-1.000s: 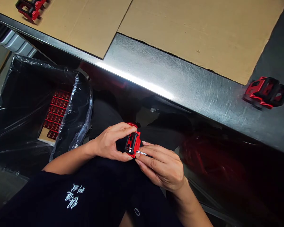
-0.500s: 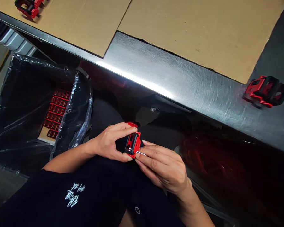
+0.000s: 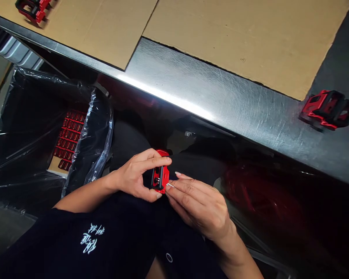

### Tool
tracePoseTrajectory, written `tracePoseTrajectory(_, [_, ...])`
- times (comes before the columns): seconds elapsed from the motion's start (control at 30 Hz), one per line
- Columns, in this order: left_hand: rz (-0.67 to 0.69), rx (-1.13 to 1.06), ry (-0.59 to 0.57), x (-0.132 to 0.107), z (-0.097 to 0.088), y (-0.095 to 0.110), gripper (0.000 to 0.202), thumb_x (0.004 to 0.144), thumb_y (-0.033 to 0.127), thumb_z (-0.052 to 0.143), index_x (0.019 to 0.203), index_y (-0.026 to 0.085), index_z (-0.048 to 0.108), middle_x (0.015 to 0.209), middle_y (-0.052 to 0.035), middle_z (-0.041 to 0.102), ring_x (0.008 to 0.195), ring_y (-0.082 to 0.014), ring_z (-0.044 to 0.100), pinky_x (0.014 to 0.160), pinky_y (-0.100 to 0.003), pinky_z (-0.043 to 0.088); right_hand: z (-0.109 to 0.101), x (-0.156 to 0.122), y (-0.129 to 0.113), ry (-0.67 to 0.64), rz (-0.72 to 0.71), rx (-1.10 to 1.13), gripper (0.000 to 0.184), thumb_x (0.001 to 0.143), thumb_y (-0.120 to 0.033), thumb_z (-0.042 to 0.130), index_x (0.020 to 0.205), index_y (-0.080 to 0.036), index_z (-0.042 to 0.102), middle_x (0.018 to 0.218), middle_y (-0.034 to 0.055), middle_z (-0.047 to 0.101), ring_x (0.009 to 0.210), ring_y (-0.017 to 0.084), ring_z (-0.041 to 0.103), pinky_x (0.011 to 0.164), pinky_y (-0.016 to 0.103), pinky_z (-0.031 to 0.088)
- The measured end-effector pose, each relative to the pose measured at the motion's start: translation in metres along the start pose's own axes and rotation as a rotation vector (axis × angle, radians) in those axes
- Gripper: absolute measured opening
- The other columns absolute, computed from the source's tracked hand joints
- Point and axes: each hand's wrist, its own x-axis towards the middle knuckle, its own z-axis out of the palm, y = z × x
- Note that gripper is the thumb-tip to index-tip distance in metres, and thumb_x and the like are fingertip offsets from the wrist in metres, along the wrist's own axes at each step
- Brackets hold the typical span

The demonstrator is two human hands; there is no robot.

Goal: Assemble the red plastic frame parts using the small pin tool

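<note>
Layout relative to the bench (image 3: 218, 91): two cardboard sheets lay on it, a left sheet (image 3: 75, 31) and a right sheet (image 3: 229, 42). One moulded part (image 3: 31, 9) sat on the left sheet. A second moulded part (image 3: 328, 110) sat on the bench, right of the right sheet. In front of the bench, at left, stood a plastic-lined bin (image 3: 31, 124) containing rows of parts (image 3: 68, 139). Right of the bin, still in front of the bench, the left grip (image 3: 133, 180) held a third moulded part (image 3: 159, 176), and the right grip (image 3: 197, 205) held a thin pin (image 3: 170, 185) touching it.
</note>
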Motion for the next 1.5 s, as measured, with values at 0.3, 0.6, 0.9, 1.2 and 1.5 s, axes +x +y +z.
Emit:
tracePoseTrajectory(0.3, [-0.069, -0.395, 0.221, -0.018, 0.008, -0.013, 0.085, 0.079, 0.034, 0.085, 0.15, 0.028, 0.039, 0.14, -0.014, 0.062, 0.125, -0.0284, 0.067, 0.106, -0.048, 0.057, -0.029, 0.007, 0.055, 0.363, 0.241, -0.272, 0.029, 0.084, -0.016, 0.082, 0.11, -0.027, 0.074, 0.1, 0.0049, 0.081, 0.088, 0.026, 0.078, 0.079, 0.041, 0.065])
tracePoseTrajectory(0.6, [-0.044, -0.449, 0.248, -0.018, 0.007, -0.005, 0.089, 0.073, 0.018, 0.089, 0.148, 0.028, 0.041, 0.144, -0.014, 0.06, 0.13, -0.0291, 0.065, 0.11, -0.049, 0.056, -0.048, 0.055, 0.132, 0.437, 0.459, -0.557, 0.012, 0.09, -0.038, 0.073, 0.087, -0.026, 0.075, 0.093, 0.006, 0.08, 0.097, 0.029, 0.075, 0.091, 0.049, 0.058])
tracePoseTrajectory(0.9, [-0.019, -0.402, 0.242, -0.018, 0.008, -0.004, 0.093, 0.071, 0.01, 0.087, 0.149, 0.028, 0.04, 0.147, -0.0176, 0.058, 0.129, -0.0307, 0.066, 0.108, -0.051, 0.057, -0.045, 0.061, 0.151, 0.476, 0.527, -0.487, 0.012, 0.086, -0.035, 0.082, 0.087, -0.025, 0.075, 0.103, 0.0073, 0.078, 0.114, 0.032, 0.071, 0.108, 0.057, 0.049])
tracePoseTrajectory(1.2, [0.104, -0.145, 0.196, -0.018, 0.006, -0.003, 0.098, 0.073, 0.015, 0.086, 0.155, 0.026, 0.033, 0.147, -0.0207, 0.057, 0.13, -0.031, 0.063, 0.105, -0.052, 0.059, -0.017, 0.038, 0.072, 0.622, 0.409, -0.043, 0.009, 0.092, -0.024, 0.074, 0.099, -0.024, 0.077, 0.098, 0.0049, 0.079, 0.094, 0.025, 0.074, 0.093, 0.045, 0.058])
tracePoseTrajectory(1.5, [0.119, -0.015, 0.166, -0.013, 0.012, -0.006, 0.098, 0.074, 0.025, 0.089, 0.155, 0.025, 0.033, 0.14, -0.0211, 0.062, 0.126, -0.0319, 0.067, 0.098, -0.05, 0.062, 0.038, 0.0, 0.02, 0.038, 0.793, 0.917, 0.019, 0.091, -0.035, 0.073, 0.105, -0.024, 0.08, 0.091, 0.0046, 0.082, 0.079, 0.019, 0.075, 0.075, 0.031, 0.058])
